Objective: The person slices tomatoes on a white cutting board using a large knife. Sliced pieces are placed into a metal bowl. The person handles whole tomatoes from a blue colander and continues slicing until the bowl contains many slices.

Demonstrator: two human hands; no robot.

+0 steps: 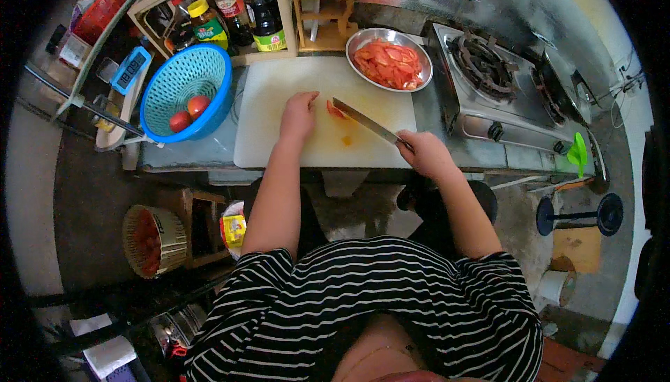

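Note:
My right hand [426, 154] grips the handle of a kitchen knife [369, 122]. The blade slants up and left over a white cutting board [261, 141], its tip beside a small red tomato piece [335, 110]. To the left of that piece, my left hand [299, 115] is over the board, apart from the knife; its fingers are partly hidden and nothing shows in them. A wet, yellowish spot of juice [346, 141] marks the board below the blade. Sliced tomatoes [390, 62] fill a metal bowl [353, 74] at the board's far right corner.
A blue plastic colander [226, 75] with two tomatoes [199, 106] stands at the left. Behind are sauce bottles [209, 26] on a shelf and a wooden knife rack [324, 39]. A gas stove [479, 115] borders the right. Below left is a basket [175, 235].

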